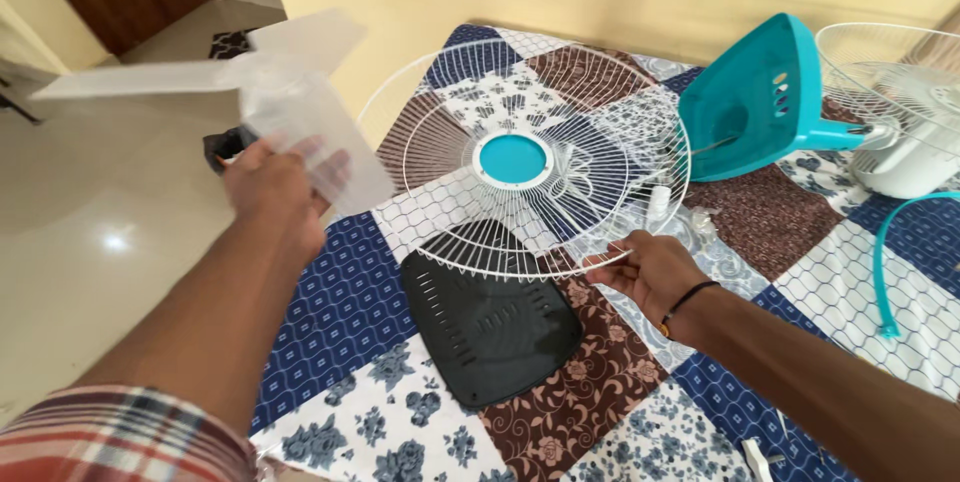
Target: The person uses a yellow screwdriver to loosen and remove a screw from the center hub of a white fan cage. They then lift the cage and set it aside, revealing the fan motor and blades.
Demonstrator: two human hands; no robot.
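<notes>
**Clear blade in one hand, white grille in the other**

Clear plastic leads on the left: the left hand [278, 180] is raised over the tiled floor [90, 232], its fingers closed around the hub of a see-through fan blade [240, 82] with 3 broad paddles. A plaid sleeve [120, 437] covers that arm near the bottom edge. Behind the hand, a small dark object sits on the floor, too hidden to make out.

Further right, a patchwork bedspread [350, 302] of blue, brown and white squares covers the bed. A black vented cover [490, 317] lies flat on it. Above this cover, tilted up off the cloth, is a round white wire grille [520, 162] with a teal disc at its centre. The right hand [650, 272], with a dark band at the wrist, pinches the lower rim of the grille between thumb and fingers. The 2 hands are well apart.

To the right of the grille stands a teal fan base [755, 97], tipped on edge. Beside it, at the far right, rests the white motor body [905, 157] with a second wire grille around it. A teal cord [885, 262] curves down over the bedspread below it.
</notes>
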